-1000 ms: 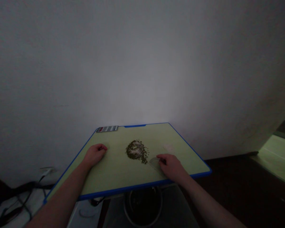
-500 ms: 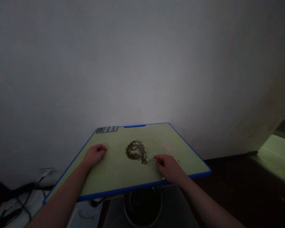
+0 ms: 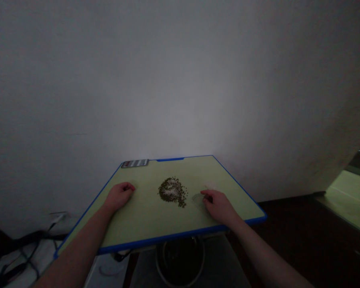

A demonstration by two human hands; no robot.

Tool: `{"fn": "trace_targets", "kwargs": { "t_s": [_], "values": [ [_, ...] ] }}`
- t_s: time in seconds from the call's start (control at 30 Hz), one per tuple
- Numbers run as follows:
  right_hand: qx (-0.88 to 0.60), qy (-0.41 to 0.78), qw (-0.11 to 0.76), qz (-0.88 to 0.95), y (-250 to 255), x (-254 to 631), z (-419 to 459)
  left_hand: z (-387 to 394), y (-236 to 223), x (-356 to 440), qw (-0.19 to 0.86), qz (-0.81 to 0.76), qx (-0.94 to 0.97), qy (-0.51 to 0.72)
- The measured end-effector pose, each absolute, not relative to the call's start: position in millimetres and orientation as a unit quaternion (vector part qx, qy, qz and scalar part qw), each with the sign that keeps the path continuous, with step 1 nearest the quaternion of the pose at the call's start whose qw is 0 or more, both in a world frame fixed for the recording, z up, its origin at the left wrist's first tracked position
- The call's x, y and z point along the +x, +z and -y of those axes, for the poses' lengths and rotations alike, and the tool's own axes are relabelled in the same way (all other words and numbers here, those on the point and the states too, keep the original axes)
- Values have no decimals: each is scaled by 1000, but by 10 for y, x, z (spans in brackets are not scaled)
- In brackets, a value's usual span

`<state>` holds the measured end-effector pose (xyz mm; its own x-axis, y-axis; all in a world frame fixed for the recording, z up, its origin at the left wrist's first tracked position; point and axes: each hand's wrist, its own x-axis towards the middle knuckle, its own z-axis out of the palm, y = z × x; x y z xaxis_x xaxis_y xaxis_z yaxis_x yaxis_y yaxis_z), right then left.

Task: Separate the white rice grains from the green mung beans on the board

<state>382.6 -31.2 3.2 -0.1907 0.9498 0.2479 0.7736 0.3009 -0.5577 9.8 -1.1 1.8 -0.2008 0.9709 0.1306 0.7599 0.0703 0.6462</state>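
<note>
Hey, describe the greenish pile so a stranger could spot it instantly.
Find the pale yellow-green board with the blue rim. Between the left hand and the right hand lies the pile. Dark greenish grains mixed with white set it apart from the faint pale patch by the right hand.

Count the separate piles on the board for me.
2: a mixed green-and-white pile near the middle of the board, and a small pale pile just beyond the right hand, which may hide part of it.
</note>
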Motion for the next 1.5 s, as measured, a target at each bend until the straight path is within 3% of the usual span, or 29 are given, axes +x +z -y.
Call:
{"fn": "trace_targets", "kwargs": {
  "t_s": [0.57, 1.5],
  "values": [
    [-612, 94, 284, 732, 43, 4096, -56, 10, 20, 86, 156, -713, 616, 297],
    [-488, 199, 260, 809, 68, 3667, 252, 5, 15, 92, 157, -707, 616, 309]
  ]
}}
